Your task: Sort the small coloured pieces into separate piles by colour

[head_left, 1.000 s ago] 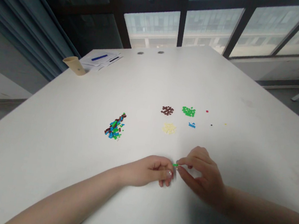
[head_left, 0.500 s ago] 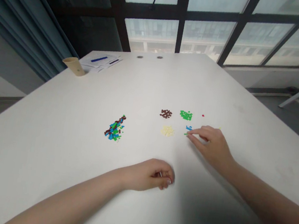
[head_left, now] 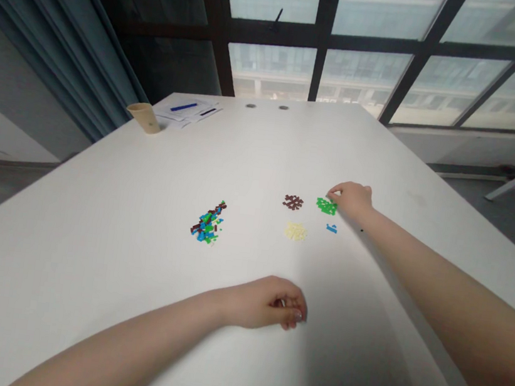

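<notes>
Green pieces (head_left: 326,208), one heap on the white surface (head_left: 261,162); right hand (head_left: 354,199), earlier beside the blue pieces (head_left: 331,229), now at the heap's far edge, fingers bunched, grip indiscernible. Left hand (head_left: 266,304), unmoved, fingers loosely curled, contents hidden. Red piece, previously visible, now out of sight behind the right hand.

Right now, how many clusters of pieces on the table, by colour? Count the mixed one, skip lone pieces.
Brown cluster: 1
Green cluster: 1
Pale yellow cluster: 1
Blue cluster: 1
Mixed-colour cluster: 1
Total: 5
</notes>
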A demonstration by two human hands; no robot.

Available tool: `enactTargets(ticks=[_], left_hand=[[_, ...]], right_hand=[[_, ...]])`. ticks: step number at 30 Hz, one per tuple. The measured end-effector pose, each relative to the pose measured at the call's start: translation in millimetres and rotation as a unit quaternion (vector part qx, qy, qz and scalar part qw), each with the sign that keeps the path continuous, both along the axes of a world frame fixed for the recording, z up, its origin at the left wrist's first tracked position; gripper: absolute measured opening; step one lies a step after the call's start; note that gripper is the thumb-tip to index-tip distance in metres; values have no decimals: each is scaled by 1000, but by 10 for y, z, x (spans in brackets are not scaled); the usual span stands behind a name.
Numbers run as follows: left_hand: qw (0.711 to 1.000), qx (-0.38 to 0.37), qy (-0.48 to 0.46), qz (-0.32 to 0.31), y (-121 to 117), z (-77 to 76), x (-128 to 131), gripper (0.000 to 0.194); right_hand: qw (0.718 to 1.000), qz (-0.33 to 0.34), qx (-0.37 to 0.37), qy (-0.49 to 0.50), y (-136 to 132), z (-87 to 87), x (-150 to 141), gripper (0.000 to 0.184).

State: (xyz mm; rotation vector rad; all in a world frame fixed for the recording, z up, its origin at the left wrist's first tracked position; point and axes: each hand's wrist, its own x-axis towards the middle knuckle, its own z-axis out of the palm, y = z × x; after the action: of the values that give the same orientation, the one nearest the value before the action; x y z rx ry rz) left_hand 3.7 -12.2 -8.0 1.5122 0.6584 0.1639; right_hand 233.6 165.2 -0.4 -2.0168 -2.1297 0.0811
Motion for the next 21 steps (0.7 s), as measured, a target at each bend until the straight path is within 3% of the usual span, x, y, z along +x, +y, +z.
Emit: enactTargets(ticks=[17,21], left_hand=[[1000,-13,-2,10,12,-9,-3,27],[1000,-18,-9,8,-15,-2,26,25]], right_hand=[[997,44,-62,-21,38,-56,95,29],[998,43,-54,-4,-7,1,89,28]])
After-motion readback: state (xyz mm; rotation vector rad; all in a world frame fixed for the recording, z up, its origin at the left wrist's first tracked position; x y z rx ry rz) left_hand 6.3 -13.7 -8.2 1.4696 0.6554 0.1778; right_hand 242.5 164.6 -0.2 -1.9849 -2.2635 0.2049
